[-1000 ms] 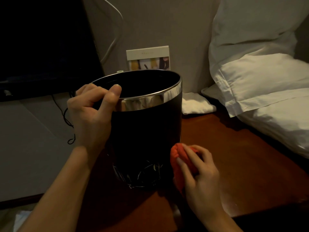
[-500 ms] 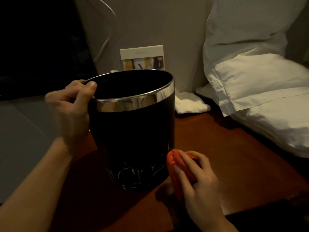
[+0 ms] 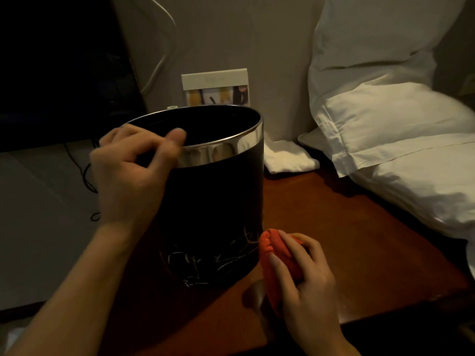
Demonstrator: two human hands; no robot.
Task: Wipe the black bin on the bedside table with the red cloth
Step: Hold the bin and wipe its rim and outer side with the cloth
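Note:
The black bin [image 3: 213,201] with a shiny metal rim band stands upright on the brown bedside table [image 3: 334,227]. White scribble marks run across its lower front. My left hand [image 3: 131,176] curls over the bin's near-left rim, thumb on the metal band, slightly blurred. My right hand [image 3: 305,273] holds the bunched red cloth [image 3: 275,255] against the bin's lower right side, just above the tabletop.
White pillows [image 3: 385,124] lie along the table's right edge. A folded white cloth [image 3: 288,156] and an upright card [image 3: 216,87] sit behind the bin by the wall. A black cable [image 3: 87,176] hangs at the left over the grey floor.
My left hand left the rim, then came back onto it nearer the front, and the scribbles now face further right. My right hand stays low with the cloth.

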